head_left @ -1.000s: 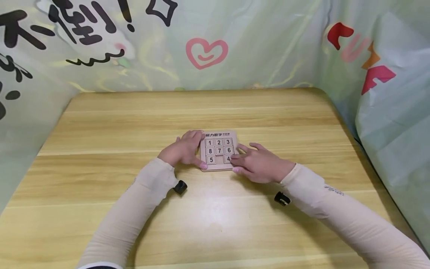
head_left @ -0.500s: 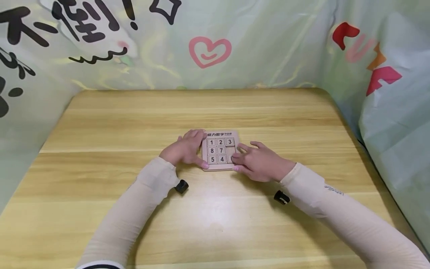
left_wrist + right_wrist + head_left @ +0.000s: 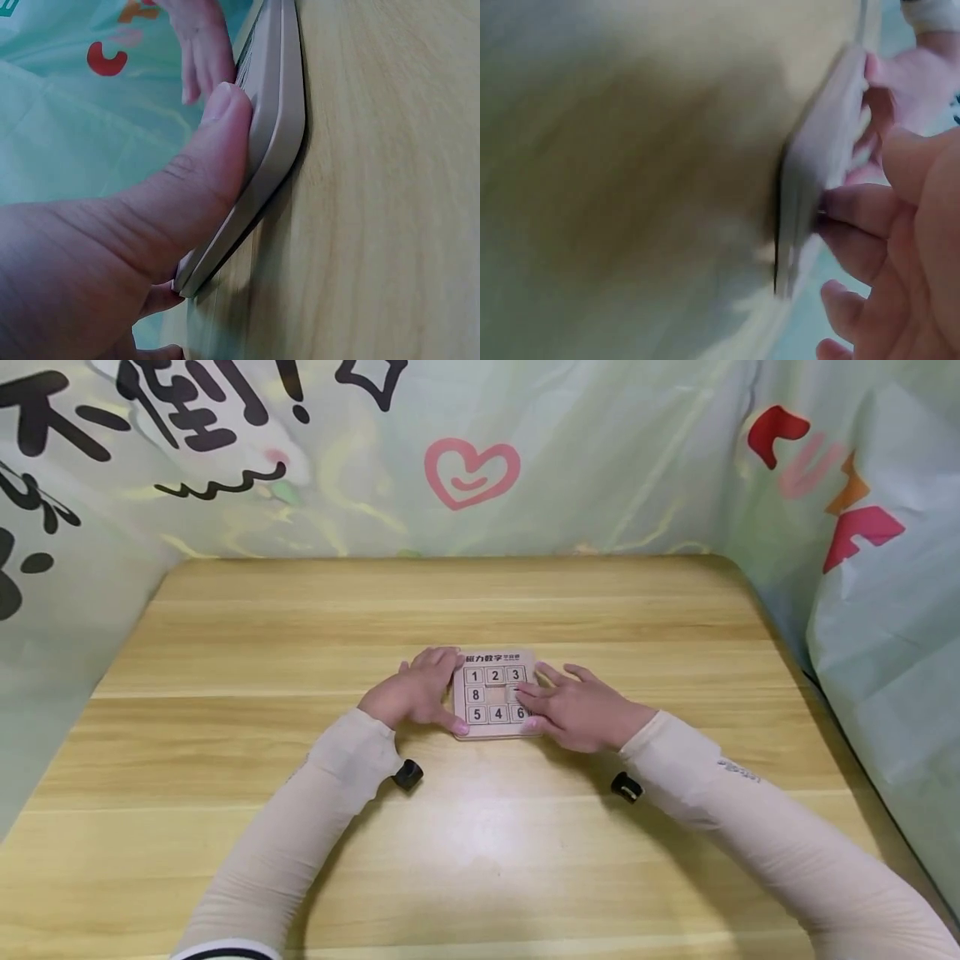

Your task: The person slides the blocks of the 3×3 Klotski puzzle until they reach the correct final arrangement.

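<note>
A pale pink number slide puzzle (image 3: 497,732) lies on the wooden table, with tiles 1, 2, 3 along its top row. Below them come 8, a gap in the middle, and a tile (image 3: 512,692) partly covered by fingers. The bottom row reads 5, 4, 6. My left hand (image 3: 416,689) holds the puzzle's left side, thumb at the near corner and fingers at the far one; in the left wrist view the thumb (image 3: 217,142) presses along its edge. My right hand (image 3: 588,714) reaches over the right side, extended fingertips touching the middle-row tile. The right wrist view is blurred.
The wooden table (image 3: 480,843) spreads around the puzzle. A pale green printed curtain (image 3: 585,452) with lettering and a pink heart hangs behind it and along the sides. Each sleeved wrist carries a small black camera.
The 4 tile has slid left and the 6 down into the bottom right corner. The gap now sits in the centre, where 7 was. My right hand shifted slightly up; the left stays.
</note>
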`<state>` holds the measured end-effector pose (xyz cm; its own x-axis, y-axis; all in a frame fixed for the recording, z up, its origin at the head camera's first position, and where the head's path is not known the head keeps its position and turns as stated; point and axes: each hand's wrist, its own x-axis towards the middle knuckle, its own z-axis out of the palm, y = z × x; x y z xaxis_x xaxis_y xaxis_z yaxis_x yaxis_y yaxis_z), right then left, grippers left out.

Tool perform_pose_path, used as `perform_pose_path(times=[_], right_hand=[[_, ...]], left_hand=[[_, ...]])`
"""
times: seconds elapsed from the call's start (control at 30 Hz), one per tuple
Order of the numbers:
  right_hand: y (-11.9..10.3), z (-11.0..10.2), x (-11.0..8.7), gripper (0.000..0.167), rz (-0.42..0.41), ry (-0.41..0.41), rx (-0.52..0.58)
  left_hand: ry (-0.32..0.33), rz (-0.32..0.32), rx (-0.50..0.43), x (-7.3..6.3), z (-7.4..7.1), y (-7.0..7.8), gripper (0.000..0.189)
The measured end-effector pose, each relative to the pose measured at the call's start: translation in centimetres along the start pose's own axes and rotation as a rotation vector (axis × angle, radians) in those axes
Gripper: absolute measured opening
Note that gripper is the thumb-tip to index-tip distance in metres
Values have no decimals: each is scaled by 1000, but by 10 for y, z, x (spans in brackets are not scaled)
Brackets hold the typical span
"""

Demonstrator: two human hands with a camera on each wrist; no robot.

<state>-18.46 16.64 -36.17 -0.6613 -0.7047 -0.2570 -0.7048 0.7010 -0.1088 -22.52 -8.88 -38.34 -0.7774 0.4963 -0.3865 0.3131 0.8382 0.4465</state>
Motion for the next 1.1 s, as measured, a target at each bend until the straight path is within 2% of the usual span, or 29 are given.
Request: perform_pose_path(times=[0.1,0.2,0.4,0.5,0.63,0.83,1.0,1.1], right_hand=[[4,-4,-3,50,17,31,6],[-1,-3,4,51,-18,48,24],[-18,2,25,58,-94,-8,39],[-18,0,27,56,-64,-26,13],[-16,-4,22,51,-36,-7,-12],[-23,-3,25,53,-175,-39,50],[-20,-2,37,53,-117,-32,0],[-18,-4,37,53,-114,-28,15]], left_hand=[[7,-2,0,0,-2,0,117],[2,-6,6,-1,-2,-1,116],[-3,16,7,0,0,0,114],[-3,10,11,1,0,1,115],[1,-5,17,0,-3,1,117],[-6,5,18,0,-5,1,115],[-10,13,17,1,-2,1,115],[-4,9,18,1,-2,0,116]])
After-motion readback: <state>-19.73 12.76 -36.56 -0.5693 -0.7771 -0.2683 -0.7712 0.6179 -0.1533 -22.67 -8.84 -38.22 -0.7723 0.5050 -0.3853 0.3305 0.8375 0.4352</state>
